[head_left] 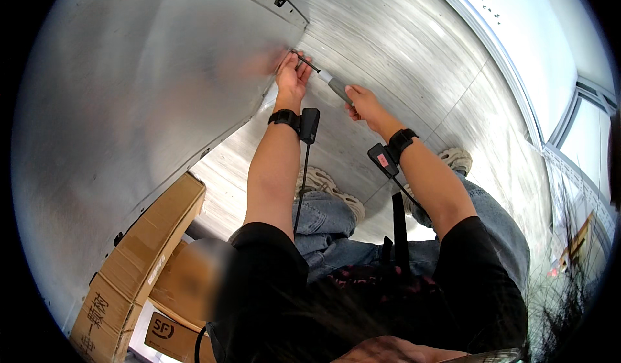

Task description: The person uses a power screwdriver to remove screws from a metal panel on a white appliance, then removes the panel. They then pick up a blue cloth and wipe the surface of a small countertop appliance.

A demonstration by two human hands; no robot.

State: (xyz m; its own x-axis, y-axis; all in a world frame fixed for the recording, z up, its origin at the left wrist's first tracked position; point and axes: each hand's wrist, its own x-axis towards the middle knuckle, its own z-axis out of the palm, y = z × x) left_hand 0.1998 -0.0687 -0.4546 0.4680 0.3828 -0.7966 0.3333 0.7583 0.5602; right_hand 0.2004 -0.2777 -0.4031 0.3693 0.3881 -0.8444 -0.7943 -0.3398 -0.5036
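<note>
My right hand (365, 106) is closed around the grey handle of a screwdriver (337, 87). Its dark shaft points up and left to the lower edge of a large metal panel (174, 65), close to the panel's far corner. Beside the shaft's tip is my left hand (292, 75), at the panel's edge with its fingers curled near the tip. Whether those fingers pinch the shaft or a small part there is too small to make out. Both wrists wear black straps with small black boxes, each with a cable.
Cardboard boxes (139, 259) stand at the lower left against the panel. Pale wood-look floor (388, 33) lies under my shoes (333, 191). A white wall with a metal track (511, 72) curves along the right. A black bracket (280, 1) sits on the panel's top edge.
</note>
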